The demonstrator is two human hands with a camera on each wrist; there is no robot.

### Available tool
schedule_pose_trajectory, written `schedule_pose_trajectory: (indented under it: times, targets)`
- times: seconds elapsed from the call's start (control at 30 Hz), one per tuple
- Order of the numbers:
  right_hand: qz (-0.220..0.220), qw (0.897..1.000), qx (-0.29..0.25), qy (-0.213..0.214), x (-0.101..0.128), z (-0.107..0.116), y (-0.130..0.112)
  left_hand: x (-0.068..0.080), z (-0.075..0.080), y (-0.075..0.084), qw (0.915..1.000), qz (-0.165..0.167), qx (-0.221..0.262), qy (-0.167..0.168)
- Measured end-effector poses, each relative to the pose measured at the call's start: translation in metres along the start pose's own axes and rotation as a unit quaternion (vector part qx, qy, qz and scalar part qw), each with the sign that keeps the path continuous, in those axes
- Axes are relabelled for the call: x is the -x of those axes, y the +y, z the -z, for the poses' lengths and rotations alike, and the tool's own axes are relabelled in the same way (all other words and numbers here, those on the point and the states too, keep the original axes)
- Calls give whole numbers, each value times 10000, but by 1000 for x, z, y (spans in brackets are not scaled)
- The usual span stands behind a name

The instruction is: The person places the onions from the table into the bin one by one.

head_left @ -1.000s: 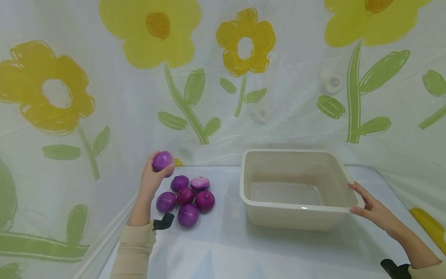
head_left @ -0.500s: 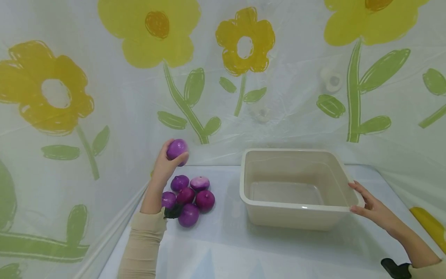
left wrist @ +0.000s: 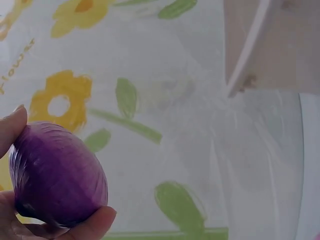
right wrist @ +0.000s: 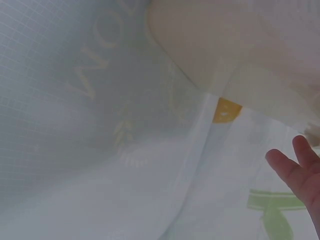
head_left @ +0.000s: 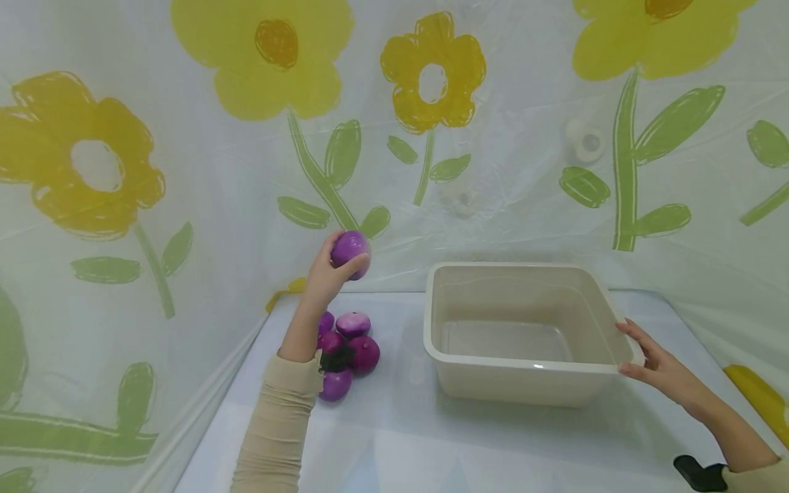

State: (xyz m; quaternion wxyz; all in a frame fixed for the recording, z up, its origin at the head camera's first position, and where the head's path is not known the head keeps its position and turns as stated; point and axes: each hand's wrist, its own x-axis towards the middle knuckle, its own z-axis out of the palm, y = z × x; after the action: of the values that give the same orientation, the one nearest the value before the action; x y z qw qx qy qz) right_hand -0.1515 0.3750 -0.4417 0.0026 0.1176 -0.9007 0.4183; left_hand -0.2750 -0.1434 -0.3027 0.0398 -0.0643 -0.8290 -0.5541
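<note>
Here, a purple onion (head_left: 350, 248) is gripped by the left hand (head_left: 327, 277), while the basin (head_left: 524, 370) rim is touched by the spread right hand (head_left: 659, 366).

My left hand (head_left: 325, 274) is up in the air with its fingers and thumb curled tight round something it holds — my arm in its tan sleeve reaches up and forward — and my right hand (head_left: 655, 361) is stretched out low with its fingers straight.
</note>
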Motion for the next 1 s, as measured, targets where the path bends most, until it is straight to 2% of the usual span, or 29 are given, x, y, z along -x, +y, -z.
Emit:
schedule_pose_trajectory:
  times: [0.4,0.57,1.0]
  targets:
    - [-19,10000,-60,30,0,-1,-1,-11,-38,23,9990,1,233,-379]
    - [-84,9998,-178,-16,-1,-1,-2,-16,-56,26,9985,-3,109,-543]
    - [-50,10000,40,36,0,1,-1,-21,-109,36,9929,-444,-357,-1046]
